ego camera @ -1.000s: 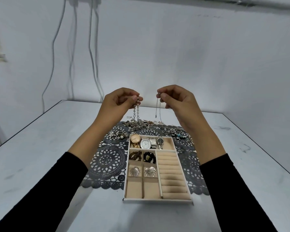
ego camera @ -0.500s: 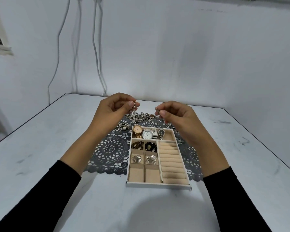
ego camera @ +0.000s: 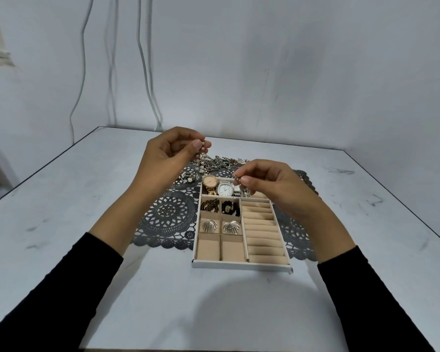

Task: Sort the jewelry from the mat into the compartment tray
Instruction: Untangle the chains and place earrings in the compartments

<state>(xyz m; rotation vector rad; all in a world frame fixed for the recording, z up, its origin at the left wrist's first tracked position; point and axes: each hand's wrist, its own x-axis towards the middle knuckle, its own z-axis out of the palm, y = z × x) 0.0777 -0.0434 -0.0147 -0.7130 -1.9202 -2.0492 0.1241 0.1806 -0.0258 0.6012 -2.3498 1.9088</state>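
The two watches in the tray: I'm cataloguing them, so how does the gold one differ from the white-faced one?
The gold watch has a round case and a gold-toned dial; the silver watch has a squarer case and a white dial. The gold watch lies at the left end, the silver watch just right of it. Both lie face up in the far compartment of the tray.

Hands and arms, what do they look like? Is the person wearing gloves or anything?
No gloves. The left hand and right hand are bare, with no rings or watch showing. The left sleeve and right sleeve are long and plain black, and stop partway along the forearm.
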